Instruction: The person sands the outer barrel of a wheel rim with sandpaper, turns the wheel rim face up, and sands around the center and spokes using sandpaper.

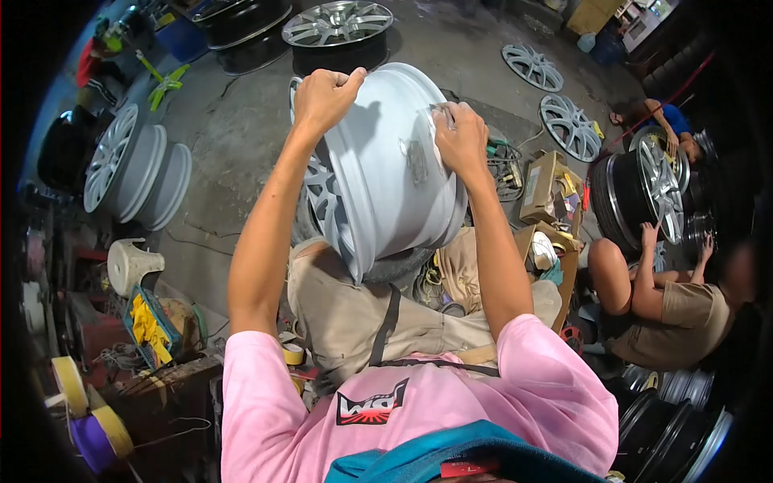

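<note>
One big grey wheel rim (382, 181) is held on its side in the upper middle of the frame, tipped a bit, between the bent knees and just above a dark tyre (407, 264). Whether its weight is carried by the tyre cannot be told. Its top left edge is gripped by the left hand (326, 101), with the fingers curled over, though the fingertips are hidden. On the right part of the round wall, a thin grey piece (439, 115) is pinched under the bent fingers of the right hand (463, 138); what it is made of cannot be made out. A dark grey patch (415, 161) is seen just below that hand. The rim looks to be made of metal, so it should be felt as heavy and stiff, not easily bent. The smooth wall could be slippery, and it might be rolled by a small push. The best hold would likely be found on the raised edges at both ends, or through the gaps between the spokes (322, 193) at the left.
</note>
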The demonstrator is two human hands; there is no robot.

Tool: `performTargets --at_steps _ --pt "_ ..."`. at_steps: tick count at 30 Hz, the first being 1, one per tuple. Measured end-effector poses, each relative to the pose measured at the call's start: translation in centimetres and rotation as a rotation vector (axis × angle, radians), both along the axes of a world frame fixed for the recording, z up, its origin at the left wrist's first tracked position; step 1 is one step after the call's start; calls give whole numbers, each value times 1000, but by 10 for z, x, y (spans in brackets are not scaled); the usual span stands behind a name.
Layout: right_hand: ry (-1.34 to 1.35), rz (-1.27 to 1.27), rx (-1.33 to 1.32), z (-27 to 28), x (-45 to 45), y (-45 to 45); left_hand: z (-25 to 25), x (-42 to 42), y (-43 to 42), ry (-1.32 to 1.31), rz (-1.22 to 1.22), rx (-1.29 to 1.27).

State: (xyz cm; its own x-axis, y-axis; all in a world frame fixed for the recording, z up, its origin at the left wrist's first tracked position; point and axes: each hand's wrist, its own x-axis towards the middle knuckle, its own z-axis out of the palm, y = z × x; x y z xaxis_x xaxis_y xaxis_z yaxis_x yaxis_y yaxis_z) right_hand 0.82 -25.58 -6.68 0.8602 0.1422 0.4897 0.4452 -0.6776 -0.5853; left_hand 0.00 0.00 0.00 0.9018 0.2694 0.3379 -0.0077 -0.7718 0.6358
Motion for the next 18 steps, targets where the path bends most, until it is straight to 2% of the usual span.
performTargets --at_steps 2,3,5,9,14,16,18 --pt "-82 -19 30 -8 -10 11 11 -5 9 97 -1 39" --pt "-61 -3 -140 3 -33 -44 -22 -16 -32 119 -1 -131" --pt "68 0 6 0 -43 -41 -15 -12 -21 -35 -27 -80" --pt "-124 -9 22 -4 -9 -3 1 -8 -7 39 -40 -38" --pt "-111 12 -41 0 -28 -16 -3 -9 -7 24 -20 -70" --pt "75 17 25 4 -45 -29 -7 -6 -11 -47 -31 -68" --pt "-2 8 4 -5 -28 -25 -6 -6 -15 -8 -47 -78"
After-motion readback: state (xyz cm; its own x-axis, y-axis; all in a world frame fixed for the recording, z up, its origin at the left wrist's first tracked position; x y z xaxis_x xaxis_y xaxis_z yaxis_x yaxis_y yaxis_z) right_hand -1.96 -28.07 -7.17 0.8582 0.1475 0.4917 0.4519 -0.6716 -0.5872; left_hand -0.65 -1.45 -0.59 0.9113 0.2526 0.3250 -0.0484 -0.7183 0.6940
